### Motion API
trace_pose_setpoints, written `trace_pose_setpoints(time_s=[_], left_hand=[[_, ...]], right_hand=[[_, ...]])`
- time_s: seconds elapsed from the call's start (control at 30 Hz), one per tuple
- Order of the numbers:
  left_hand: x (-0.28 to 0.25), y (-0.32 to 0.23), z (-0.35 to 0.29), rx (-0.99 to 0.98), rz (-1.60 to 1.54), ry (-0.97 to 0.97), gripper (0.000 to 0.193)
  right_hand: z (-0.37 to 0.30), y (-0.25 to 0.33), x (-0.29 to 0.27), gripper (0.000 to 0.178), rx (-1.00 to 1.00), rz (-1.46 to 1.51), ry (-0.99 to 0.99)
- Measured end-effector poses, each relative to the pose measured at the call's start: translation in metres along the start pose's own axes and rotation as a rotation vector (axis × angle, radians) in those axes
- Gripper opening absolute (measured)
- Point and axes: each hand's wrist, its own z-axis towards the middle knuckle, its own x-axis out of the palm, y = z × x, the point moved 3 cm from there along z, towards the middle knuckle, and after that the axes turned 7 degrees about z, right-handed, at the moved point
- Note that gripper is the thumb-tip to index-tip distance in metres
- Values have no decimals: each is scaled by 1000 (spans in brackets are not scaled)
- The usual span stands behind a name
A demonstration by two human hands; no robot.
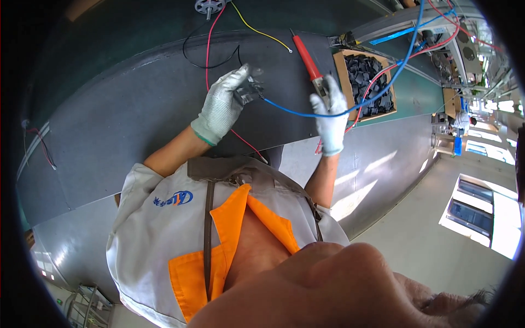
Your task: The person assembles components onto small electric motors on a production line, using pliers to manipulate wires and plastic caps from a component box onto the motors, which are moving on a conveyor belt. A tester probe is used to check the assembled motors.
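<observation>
My left hand [220, 104], in a white knitted glove, is closed around a dark, shiny piece [249, 92] at the end of a blue cable [292, 112]. Blur and the fingers hide its exact kind. A black wire [214, 66] runs down to those fingertips, and a red wire [208, 49] passes under the glove. In my gloved right hand [332, 123] is a red probe-like tool [307, 58], its thin tip pointing up and away. At the top edge sits a small round motor [208, 6], from which the wires and a yellow lead [262, 35] come.
Right of my right hand stands a cardboard box [343, 82] of small black pieces. Blue and red cables arc past it to a metal frame [404, 24]. The dark worktop [126, 109] stretches left, with loose wires [42, 143] at its far left.
</observation>
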Motion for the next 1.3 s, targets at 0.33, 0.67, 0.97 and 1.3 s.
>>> trace_pose_setpoints(time_s=[0.33, 0.67, 0.97, 1.3], left_hand=[[-17, 10, -25, -80, -109, 94, 25], [-11, -2, -30, -84, -91, 139, 26], [-24, 7, -25, -115, -95, 108, 29], [-20, 17, -14, -120, 100, 179, 34]], right_hand=[[36, -35, 58, 41, 490, 712, 148], [113, -29, 144, 29, 186, 616, 548], [62, 1, 72, 32, 316, 438, 250], [-10, 32, -1, 60, 180, 621, 426]])
